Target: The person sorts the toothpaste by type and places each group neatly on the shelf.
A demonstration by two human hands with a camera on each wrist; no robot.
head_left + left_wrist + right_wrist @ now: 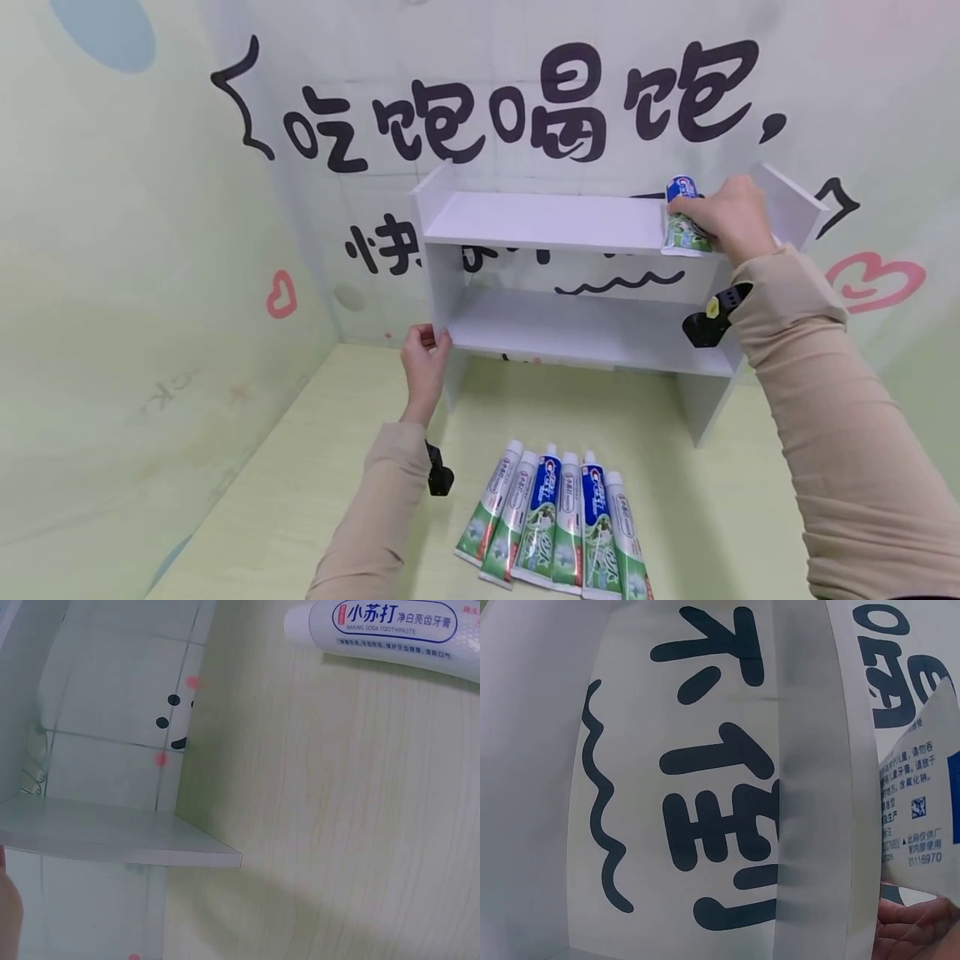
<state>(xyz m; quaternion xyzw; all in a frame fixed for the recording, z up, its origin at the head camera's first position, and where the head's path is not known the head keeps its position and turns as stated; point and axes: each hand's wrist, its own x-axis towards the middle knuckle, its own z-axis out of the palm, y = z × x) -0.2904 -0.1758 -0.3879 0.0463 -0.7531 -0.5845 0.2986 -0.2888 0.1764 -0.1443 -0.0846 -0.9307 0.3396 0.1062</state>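
Toothpaste (pixel 685 235) is pinched in your right hand (pixel 732 214), flat end pointing frontward, atop the shelf (pixel 555 221) near its right end; your left hand (pixel 424 364) touches its left side, maybe pinching, can't tell.

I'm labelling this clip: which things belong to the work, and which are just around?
Belong: toothpaste tube in the right hand; white shelf the left hand touches; probably six tubes on the table.

Just around: wall lettering; painted hearts.
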